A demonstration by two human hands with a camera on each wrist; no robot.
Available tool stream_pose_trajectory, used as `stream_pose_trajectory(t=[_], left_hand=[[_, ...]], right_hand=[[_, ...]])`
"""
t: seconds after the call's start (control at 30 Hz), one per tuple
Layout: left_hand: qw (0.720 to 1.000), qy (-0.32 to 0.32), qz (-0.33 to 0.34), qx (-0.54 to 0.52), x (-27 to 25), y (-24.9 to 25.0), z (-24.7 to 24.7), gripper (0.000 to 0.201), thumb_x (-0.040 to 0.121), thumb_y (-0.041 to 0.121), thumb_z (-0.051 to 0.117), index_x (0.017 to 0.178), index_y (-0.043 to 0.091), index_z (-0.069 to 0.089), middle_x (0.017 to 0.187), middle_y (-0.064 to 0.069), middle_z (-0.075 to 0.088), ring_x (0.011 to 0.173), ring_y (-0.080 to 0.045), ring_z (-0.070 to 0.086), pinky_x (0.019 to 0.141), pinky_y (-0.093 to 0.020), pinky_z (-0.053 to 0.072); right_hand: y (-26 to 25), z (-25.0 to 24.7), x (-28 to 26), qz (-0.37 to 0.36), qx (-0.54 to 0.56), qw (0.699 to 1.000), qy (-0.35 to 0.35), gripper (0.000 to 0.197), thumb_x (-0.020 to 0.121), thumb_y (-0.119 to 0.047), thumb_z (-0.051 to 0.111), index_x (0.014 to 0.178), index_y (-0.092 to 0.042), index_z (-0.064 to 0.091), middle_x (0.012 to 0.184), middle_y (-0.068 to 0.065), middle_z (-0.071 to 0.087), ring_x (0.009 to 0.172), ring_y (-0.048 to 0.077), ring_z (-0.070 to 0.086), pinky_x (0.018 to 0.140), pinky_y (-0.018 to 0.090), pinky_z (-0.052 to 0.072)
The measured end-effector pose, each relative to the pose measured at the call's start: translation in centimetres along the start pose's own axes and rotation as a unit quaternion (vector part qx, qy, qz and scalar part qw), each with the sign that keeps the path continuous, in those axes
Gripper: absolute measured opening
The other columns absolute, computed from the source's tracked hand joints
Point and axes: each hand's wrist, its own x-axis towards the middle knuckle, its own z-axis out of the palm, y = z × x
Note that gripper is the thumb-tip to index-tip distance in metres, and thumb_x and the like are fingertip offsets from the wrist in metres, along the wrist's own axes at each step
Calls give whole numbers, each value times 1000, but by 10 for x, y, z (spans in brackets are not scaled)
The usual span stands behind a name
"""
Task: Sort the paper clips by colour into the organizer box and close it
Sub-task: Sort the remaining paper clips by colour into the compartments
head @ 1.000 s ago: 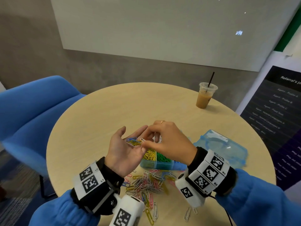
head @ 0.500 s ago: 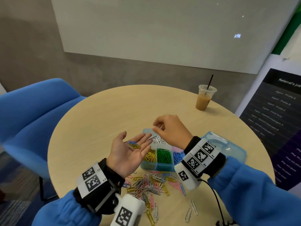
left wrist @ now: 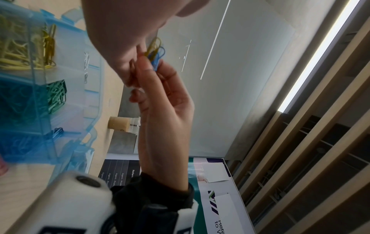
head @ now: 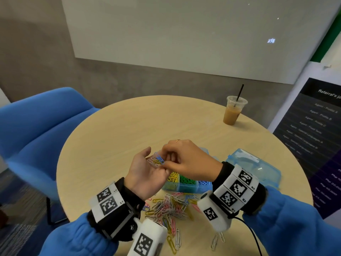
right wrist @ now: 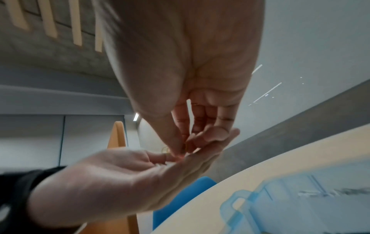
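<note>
My left hand is held palm up above the table, with a few paper clips in blue, yellow and silver lying on its fingers. My right hand reaches over from the right, and its thumb and forefinger pinch a blue clip in that small bunch. Just below the hands stands the open blue organizer box, with yellow, green and blue clips in separate compartments. A pile of mixed loose clips lies in front of the box.
The box's clear blue lid lies to its right. An iced coffee cup with a straw stands at the far right of the round table. A blue chair is on the left. Two silver clips lie near the front edge.
Half a second ago my right hand was over the box's back compartment, away from the left palm. It has come back to the left palm and now pinches a blue clip there.
</note>
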Motion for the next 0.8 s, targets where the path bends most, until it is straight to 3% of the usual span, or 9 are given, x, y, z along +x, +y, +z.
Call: stream_pose_trajectory(t=[0.1,0.2,0.3,0.37,0.47,0.57,0.63,0.73,0.8], left_hand=[[1000,10,19,20,3,1,-4,57,104,33,27,110,-12,62,112,-25,64,105,-29,60,89,-34,54],[999,15,21,29,4,1,-6,49,104,27,31,110,-10,63,121,-26,62,104,-33,63,81,-45,55],[999,15,23,40,4,-2,-4,50,102,21,37,78,-9,69,116,-26,63,102,-33,64,74,-44,57],[998,15,33,48,4,-3,-3,53,101,19,38,68,-8,69,112,-25,64,99,-33,65,71,-41,59],[998,14,35,58,3,0,-1,32,100,11,41,96,-8,67,116,-25,64,99,-33,66,71,-41,59],[997,16,35,60,3,0,1,29,97,0,42,119,-6,60,123,-27,62,109,-34,63,79,-43,56],[997,20,37,66,3,-2,2,31,97,-3,39,122,-6,58,125,-26,60,108,-34,62,84,-42,55],[996,24,35,84,2,-6,2,26,98,-1,41,115,-7,60,119,-25,61,107,-32,62,90,-40,54],[992,25,24,119,3,-7,1,21,99,4,44,106,-7,61,109,-23,63,94,-30,67,87,-38,55]], right_hand=[[1,-7,-1,31,42,999,-5,9,86,-12,63,91,-10,71,82,2,67,69,10,54,61,17,40],[1,-9,-2,52,80,995,-9,14,88,-17,62,82,-26,69,86,4,72,68,16,57,63,27,46],[1,-10,-2,57,79,995,-1,36,89,-15,63,66,-42,58,85,-3,74,60,3,53,58,15,40],[0,-11,-2,73,74,995,-6,30,89,-13,64,68,-34,65,77,-21,71,58,-2,54,58,10,39],[3,-13,-1,100,78,992,-21,13,89,-15,65,85,-11,77,63,-35,62,59,-4,56,56,11,40],[5,-16,2,114,92,988,-48,13,86,-21,65,84,-20,78,77,-2,73,71,18,64,66,38,50],[6,-17,4,134,110,983,-65,16,85,-20,63,76,-24,76,78,4,72,73,26,62,69,42,49],[7,-18,6,164,123,976,-76,21,87,-13,58,73,-12,75,68,-14,68,69,14,55,67,32,43],[6,-19,7,164,83,981,-68,25,89,-16,56,72,-9,73,65,-8,64,64,13,51,63,30,40]])
